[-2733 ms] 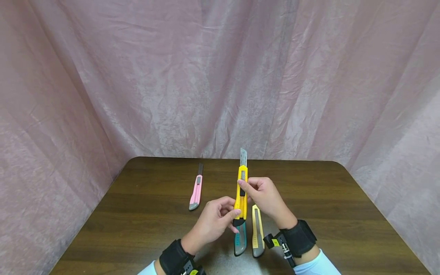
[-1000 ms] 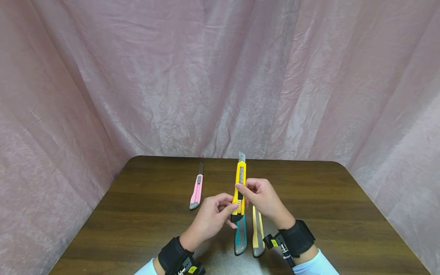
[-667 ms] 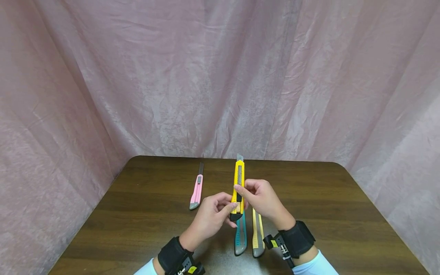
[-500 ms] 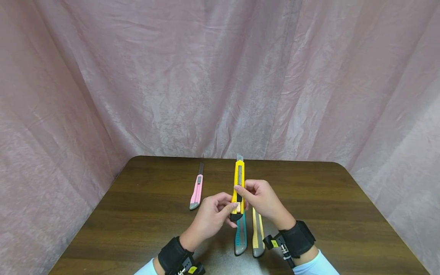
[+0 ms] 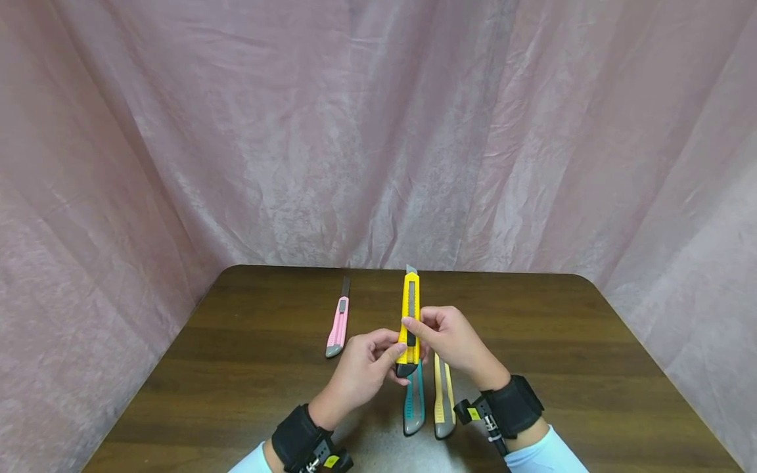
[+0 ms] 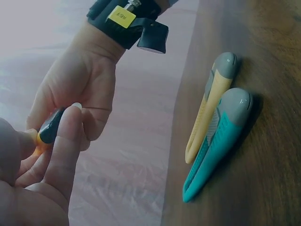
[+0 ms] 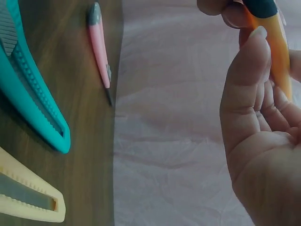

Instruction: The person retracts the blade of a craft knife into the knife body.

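A yellow utility knife [image 5: 410, 315] with a black end cap is held upright above the table, only a short tip of blade showing at its top. My left hand [image 5: 369, 368] pinches its lower end near the black cap [image 6: 49, 128]. My right hand [image 5: 446, 338] grips the middle of the body, thumb on the dark slider. In the right wrist view the knife's orange-yellow body [image 7: 275, 42] runs past my fingers [image 7: 244, 89].
A teal knife [image 5: 413, 404] and a pale yellow knife [image 5: 442, 401] lie side by side under my hands. A pink knife [image 5: 338, 325] with its blade out lies to the left. The dark wooden table [image 5: 591, 368] is backed by a pink cloth [image 5: 378, 131].
The blade of the yellow knife has slid back into the body, from well extended to a short tip. My right thumb moved down along the slider. Both hands kept their hold.
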A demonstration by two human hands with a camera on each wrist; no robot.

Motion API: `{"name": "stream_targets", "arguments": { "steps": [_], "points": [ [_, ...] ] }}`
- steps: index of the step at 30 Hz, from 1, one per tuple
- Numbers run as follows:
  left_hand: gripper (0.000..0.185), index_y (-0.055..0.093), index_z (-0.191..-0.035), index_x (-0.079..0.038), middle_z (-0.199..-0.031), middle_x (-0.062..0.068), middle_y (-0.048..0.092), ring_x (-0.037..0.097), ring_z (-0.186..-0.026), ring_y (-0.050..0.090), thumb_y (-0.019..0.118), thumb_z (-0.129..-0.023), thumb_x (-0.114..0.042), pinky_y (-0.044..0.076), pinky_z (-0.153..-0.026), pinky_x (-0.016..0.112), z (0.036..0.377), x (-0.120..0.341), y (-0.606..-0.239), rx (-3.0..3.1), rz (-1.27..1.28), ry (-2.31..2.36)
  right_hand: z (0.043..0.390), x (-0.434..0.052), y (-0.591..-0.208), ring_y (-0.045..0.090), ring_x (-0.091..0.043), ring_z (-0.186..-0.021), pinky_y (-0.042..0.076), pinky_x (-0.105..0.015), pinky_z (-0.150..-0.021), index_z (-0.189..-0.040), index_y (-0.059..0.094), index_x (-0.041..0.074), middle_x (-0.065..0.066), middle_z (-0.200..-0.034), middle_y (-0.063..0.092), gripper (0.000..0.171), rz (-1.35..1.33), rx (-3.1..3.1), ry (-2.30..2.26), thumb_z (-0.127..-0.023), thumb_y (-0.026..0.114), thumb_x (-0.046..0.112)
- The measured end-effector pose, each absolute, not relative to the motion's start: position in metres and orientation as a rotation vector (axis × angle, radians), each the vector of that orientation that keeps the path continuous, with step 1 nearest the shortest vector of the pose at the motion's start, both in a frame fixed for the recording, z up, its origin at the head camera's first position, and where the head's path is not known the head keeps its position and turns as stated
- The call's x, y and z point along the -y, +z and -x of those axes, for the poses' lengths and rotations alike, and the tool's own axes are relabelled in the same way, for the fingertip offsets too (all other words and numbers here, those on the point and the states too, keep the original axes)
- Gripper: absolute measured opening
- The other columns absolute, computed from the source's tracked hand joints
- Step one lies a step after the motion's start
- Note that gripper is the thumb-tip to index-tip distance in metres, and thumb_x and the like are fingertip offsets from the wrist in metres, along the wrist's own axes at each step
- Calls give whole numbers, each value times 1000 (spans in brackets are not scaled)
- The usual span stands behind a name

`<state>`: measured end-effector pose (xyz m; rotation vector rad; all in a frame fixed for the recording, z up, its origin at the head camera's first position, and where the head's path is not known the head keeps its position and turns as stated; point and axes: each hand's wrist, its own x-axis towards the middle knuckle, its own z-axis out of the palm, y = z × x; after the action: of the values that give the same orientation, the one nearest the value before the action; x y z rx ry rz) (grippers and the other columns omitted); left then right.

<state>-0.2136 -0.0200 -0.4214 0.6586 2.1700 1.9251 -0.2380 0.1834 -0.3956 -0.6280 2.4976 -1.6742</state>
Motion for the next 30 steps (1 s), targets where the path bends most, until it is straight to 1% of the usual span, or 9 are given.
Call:
{"name": "stream_targets", "arguments": {
  "steps": [2, 4, 10, 12, 16, 19, 24, 27, 30],
  "points": [
    [25, 70, -120, -1, -103, 17, 76, 19, -70, 75, 66, -100, -16, 66, -64, 33, 213, 20, -421, -2169, -659, 1922, 237, -184, -395, 62, -31, -52, 61, -32, -50, -88, 71, 4, -13, -66, 64, 24, 643, -2477, -1693, -100, 69, 25],
    [25, 69, -121, -1, -104, 16, 76, 19, -72, 75, 66, -100, -15, 66, -65, 33, 213, 20, -421, -2168, -656, 1922, 237, -184, -394, 62, -28, -52, 60, -30, -50, -89, 71, 5, -13, -66, 64, 20, 668, -2471, -1709, -98, 71, 22],
    [24, 70, -121, -4, -105, 15, 76, 18, -73, 75, 66, -101, -15, 67, -64, 36, 213, 21, -419, -2185, -646, 1927, 235, -183, -392, 60, -15, -52, 58, -27, -50, -92, 71, 6, -13, -66, 66, 17, 700, -2469, -1723, -97, 73, 22],
    [23, 71, -120, -4, -103, 15, 76, 19, -71, 74, 66, -100, -15, 66, -64, 35, 213, 22, -418, -2194, -640, 1927, 234, -183, -391, 63, -20, -52, 59, -29, -50, -92, 72, 6, -12, -68, 67, 19, 669, -2482, -1705, -98, 72, 24],
    [22, 71, -118, -4, -102, 15, 77, 19, -71, 74, 67, -100, -15, 66, -64, 34, 212, 21, -418, -2196, -632, 1937, 233, -183, -390, 66, -23, -53, 60, -31, -51, -91, 73, 5, -12, -69, 69, 24, 618, -2498, -1671, -99, 70, 27],
    [22, 71, -118, -5, -104, 15, 77, 19, -73, 75, 67, -100, -16, 66, -64, 33, 212, 20, -419, -2188, -634, 1946, 230, -183, -390, 64, -17, -52, 60, -31, -51, -89, 71, 4, -13, -67, 68, 21, 645, -2483, -1683, -97, 73, 23],
    [23, 71, -120, -5, -107, 16, 77, 20, -79, 76, 68, -99, -15, 67, -64, 34, 213, 20, -420, -2174, -634, 1975, 229, -182, -389, 60, -14, -53, 59, -28, -51, -91, 69, 4, -13, -67, 66, 19, 690, -2477, -1708, -95, 76, 22],
    [23, 71, -118, -5, -105, 16, 77, 20, -78, 76, 69, -98, -16, 67, -63, 35, 213, 20, -418, -2166, -617, 1988, 229, -182, -389, 62, -16, -53, 59, -29, -51, -92, 71, 4, -13, -67, 67, 21, 672, -2482, -1694, -96, 74, 24],
    [22, 71, -117, -5, -104, 17, 76, 19, -75, 75, 69, -98, -16, 66, -62, 35, 212, 20, -417, -2164, -600, 1986, 230, -182, -390, 65, -24, -52, 61, -33, -51, -90, 71, 3, -14, -64, 66, 22, 649, -2459, -1691, -97, 73, 23]
  ]
}}
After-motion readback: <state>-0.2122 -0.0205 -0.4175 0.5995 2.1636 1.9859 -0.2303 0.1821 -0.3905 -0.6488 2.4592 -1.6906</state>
